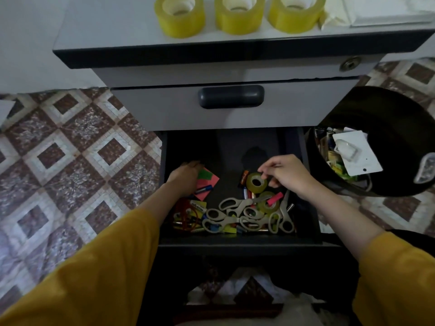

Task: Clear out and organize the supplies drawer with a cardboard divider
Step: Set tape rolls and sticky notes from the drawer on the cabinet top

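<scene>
Right hand (287, 175) pinched small yellow-green tape roll (257, 182), right side of open dark drawer (235, 241). Left hand (186, 176) lay over pink square paper pad (208, 184), left; grip unclear.

This looks like a home work corner or a small office. A grey drawer cabinet (164, 107) with a lock (350, 64) stands on patterned brown-and-white floor tiles (70, 149). Three rolls of yellow tape (239, 14) sit on top. Its open drawer (235, 241) holds scissors (237, 208), batteries (244, 177) and sticky notes (207, 182). A black bin (388, 109) beside it holds packaging.
</scene>
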